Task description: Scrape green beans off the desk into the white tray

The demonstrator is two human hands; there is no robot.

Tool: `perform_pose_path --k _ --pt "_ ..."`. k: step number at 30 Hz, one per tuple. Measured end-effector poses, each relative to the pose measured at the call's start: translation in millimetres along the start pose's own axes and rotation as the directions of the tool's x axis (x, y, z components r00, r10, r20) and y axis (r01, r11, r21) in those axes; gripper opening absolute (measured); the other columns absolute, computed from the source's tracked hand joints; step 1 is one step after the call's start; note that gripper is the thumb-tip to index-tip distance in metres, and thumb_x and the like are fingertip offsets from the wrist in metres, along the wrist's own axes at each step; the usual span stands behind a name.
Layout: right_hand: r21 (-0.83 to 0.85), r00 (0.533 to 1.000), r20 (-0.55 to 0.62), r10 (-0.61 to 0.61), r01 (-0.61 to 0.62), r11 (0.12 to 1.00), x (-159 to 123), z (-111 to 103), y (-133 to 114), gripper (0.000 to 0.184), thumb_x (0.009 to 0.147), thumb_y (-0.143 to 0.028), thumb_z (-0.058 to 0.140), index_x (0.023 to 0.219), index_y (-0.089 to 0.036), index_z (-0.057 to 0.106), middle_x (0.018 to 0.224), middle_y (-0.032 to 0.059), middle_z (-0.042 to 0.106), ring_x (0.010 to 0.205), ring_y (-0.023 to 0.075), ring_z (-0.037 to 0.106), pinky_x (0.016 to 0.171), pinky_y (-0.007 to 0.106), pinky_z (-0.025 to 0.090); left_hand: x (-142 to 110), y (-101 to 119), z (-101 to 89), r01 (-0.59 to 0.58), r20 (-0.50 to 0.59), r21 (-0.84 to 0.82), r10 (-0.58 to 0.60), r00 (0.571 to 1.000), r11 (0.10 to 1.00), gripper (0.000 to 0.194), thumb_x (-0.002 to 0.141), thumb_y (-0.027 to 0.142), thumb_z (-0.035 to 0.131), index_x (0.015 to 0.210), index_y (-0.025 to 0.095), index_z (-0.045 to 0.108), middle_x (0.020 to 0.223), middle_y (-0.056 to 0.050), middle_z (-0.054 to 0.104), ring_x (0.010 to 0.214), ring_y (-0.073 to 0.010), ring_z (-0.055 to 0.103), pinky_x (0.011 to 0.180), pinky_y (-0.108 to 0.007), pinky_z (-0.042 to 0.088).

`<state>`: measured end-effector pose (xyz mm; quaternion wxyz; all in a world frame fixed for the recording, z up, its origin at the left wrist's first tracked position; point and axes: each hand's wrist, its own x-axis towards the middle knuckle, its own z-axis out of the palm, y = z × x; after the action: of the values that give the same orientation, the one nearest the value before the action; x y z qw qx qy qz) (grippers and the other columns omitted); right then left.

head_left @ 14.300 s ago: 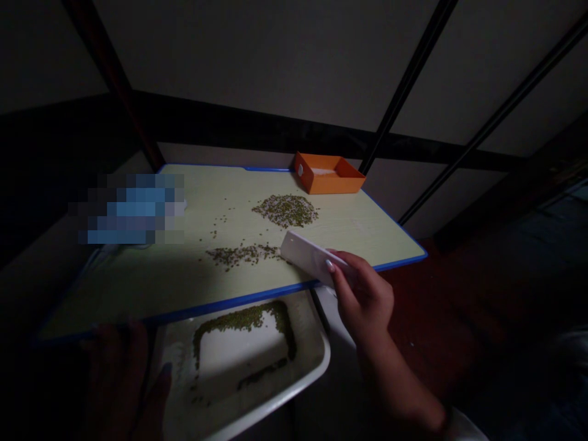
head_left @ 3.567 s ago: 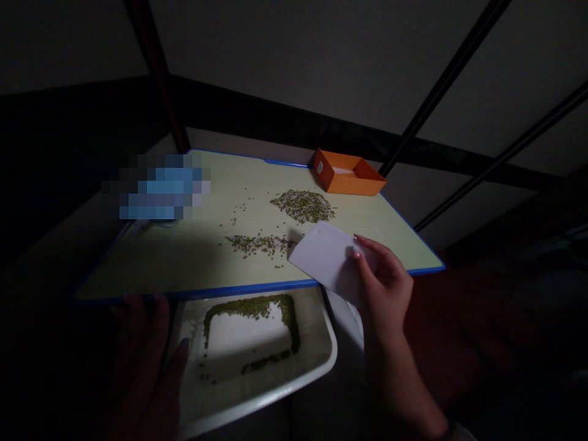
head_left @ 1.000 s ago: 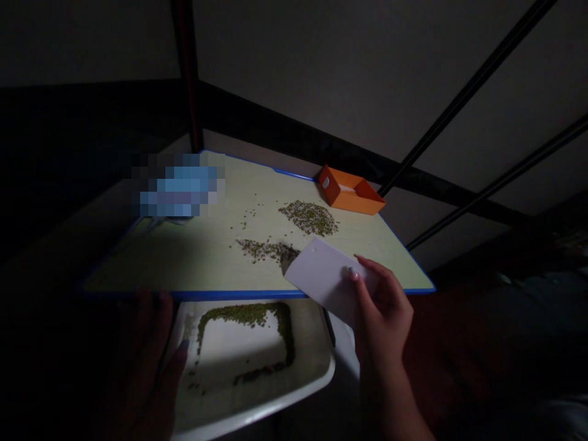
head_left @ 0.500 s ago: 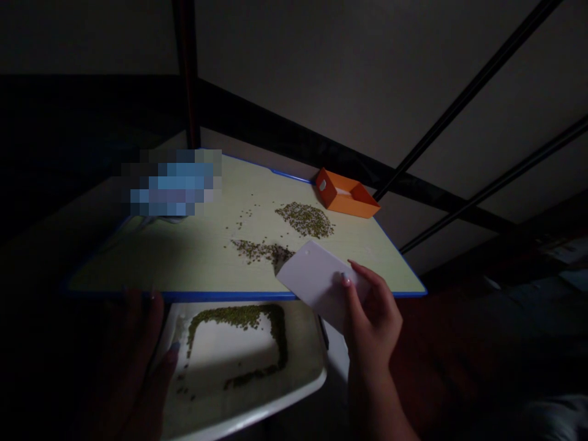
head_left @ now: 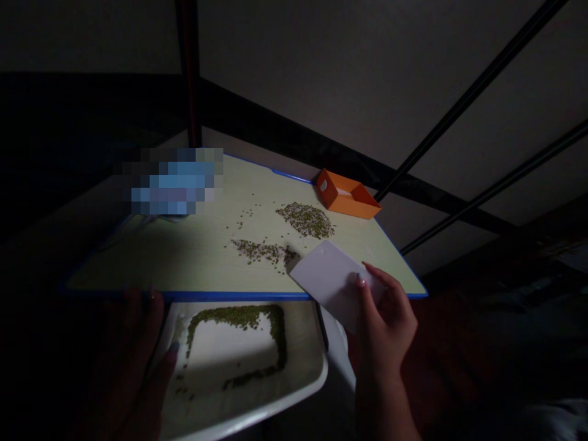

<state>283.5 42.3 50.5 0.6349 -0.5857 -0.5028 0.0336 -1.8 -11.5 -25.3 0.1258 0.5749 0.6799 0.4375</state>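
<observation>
My right hand pinches a flat white card with a small hole near its far corner, thumb on top. The card slants over the front edge of a pale tabletop with blue edging. Beside its tip lies a strewn patch of small green and dark seeds; a rounder seed pile sits farther back. My left hand, in deep shadow, grips the left rim of a white tray, thumb over the inside and fingers outside by the table edge. Green seeds line the tray's floor.
An orange open box stands at the tabletop's back right. A blurred-out bluish object is at the back left. A dark-framed wall runs behind the table, and the surroundings are dim.
My right hand and the card have shifted slightly right, away from the strewn seeds, uncovering a few at that end. My left hand and the tray look unmoved.
</observation>
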Motion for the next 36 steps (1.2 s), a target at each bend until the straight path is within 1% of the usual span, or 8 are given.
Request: perform_pose_path --k 5,9,13,16,20,24,31,36 --pt "0.029 0.999 0.041 -0.030 0.028 0.999 -6 8 -8 0.021 0.084 -0.030 0.070 0.104 -0.024 0.073 0.107 0.0061 0.075 0.092 0.0190 0.070 0.077 0.032 0.056 1 1 1.7 0.004 0.016 0.005 -0.004 1.000 1.000 0.062 0.088 0.048 0.039 0.144 0.057 0.015 0.165 0.022 0.007 0.153 -0.0259 0.012 0.126 -0.059 0.010" --pt "0.022 0.997 0.067 -0.044 0.043 0.999 -6 8 -10 0.021 0.084 -0.030 0.070 0.103 -0.021 0.073 0.107 0.0077 0.075 0.093 0.0203 0.070 0.078 0.034 0.057 0 -2 2.3 0.000 0.006 0.023 0.000 1.000 1.000 0.062 0.088 0.048 0.038 0.144 0.057 0.013 0.165 0.022 0.006 0.153 -0.0266 0.012 0.126 -0.060 0.010" --pt "0.033 1.000 0.024 -0.009 0.008 0.999 -5 7 -4 0.025 0.084 -0.032 0.070 0.107 -0.022 0.071 0.109 0.0080 0.074 0.093 0.0204 0.070 0.080 0.036 0.056 -1 -2 2.0 -0.004 -0.008 0.004 0.004 1.000 1.000 0.061 0.088 0.048 0.038 0.143 0.059 0.014 0.164 0.025 0.007 0.153 -0.0250 0.012 0.127 -0.058 0.010" --pt "0.010 1.000 -0.010 0.000 0.000 1.000 -1 7 2 0.026 0.084 -0.034 0.071 0.107 -0.022 0.072 0.106 0.0075 0.074 0.089 0.0192 0.069 0.077 0.034 0.056 -1 -1 2.4 -0.024 -0.018 -0.002 0.024 1.000 1.000 0.060 0.088 0.047 0.038 0.142 0.060 0.015 0.163 0.026 0.008 0.153 -0.0238 0.012 0.128 -0.056 0.009" --pt "-0.018 1.000 -0.025 -0.010 0.009 1.000 4 8 4 0.026 0.084 -0.035 0.071 0.105 -0.021 0.072 0.102 0.0076 0.074 0.086 0.0191 0.069 0.073 0.033 0.056 -1 -1 2.7 -0.044 -0.029 0.012 0.044 0.999 0.999 0.060 0.089 0.046 0.038 0.143 0.057 0.015 0.164 0.025 0.010 0.153 -0.0243 0.012 0.127 -0.058 0.008" --pt "0.002 0.999 -0.040 -0.004 0.004 1.000 3 9 1 0.027 0.083 -0.035 0.071 0.107 -0.022 0.072 0.102 0.0073 0.074 0.086 0.0196 0.069 0.074 0.033 0.056 -2 -3 1.7 -0.016 -0.018 0.016 0.017 1.000 1.000 0.060 0.088 0.047 0.038 0.144 0.057 0.016 0.164 0.024 0.009 0.153 -0.0247 0.012 0.126 -0.058 0.009" --pt "0.051 1.000 0.015 -0.004 0.003 0.999 -4 14 -3 0.027 0.083 -0.036 0.072 0.106 -0.021 0.072 0.108 0.0094 0.074 0.095 0.0219 0.069 0.084 0.039 0.056 -3 -6 3.4 -0.018 -0.026 -0.014 0.017 1.000 1.000 0.060 0.088 0.047 0.039 0.144 0.056 0.017 0.164 0.022 0.010 0.152 -0.0245 0.014 0.127 -0.056 0.010" --pt "0.027 1.000 -0.011 0.014 -0.014 1.000 -2 10 1 0.029 0.083 -0.036 0.071 0.108 -0.021 0.071 0.107 0.0094 0.074 0.092 0.0219 0.069 0.080 0.037 0.055 -3 -4 3.2 -0.084 -0.069 0.026 0.086 0.994 0.996 0.058 0.089 0.046 0.037 0.144 0.054 0.020 0.164 0.021 0.015 0.151 -0.0241 0.019 0.127 -0.055 0.011"
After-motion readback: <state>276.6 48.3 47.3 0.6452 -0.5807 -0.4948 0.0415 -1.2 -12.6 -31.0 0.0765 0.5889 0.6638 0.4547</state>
